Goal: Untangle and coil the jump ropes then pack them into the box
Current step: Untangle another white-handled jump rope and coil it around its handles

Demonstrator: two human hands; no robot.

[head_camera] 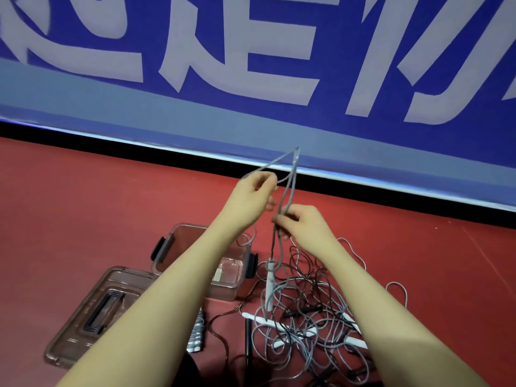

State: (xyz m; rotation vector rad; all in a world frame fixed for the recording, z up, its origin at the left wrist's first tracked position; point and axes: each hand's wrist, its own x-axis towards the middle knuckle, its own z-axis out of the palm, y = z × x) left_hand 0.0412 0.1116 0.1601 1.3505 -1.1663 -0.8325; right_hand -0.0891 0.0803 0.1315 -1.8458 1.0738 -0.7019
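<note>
Both hands are lifting one grey jump rope above the tangled pile on the red floor. The left hand is pinching a raised loop; the right hand, lower and nearer the pile, is pinching the doubled strands, which are running near-vertically down to a dangling white handle. The cord looks thin, smooth and springy. The clear plastic box is standing open just left of the pile, its lid lying beside it.

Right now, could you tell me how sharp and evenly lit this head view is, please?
In the head view, the banner lettering is smeared by motion blur; the left hand and right hand on the raised grey rope are slightly soft; the wide lens bows the wall's base line; lighting is flat, with faint glare on the clear box.
</note>
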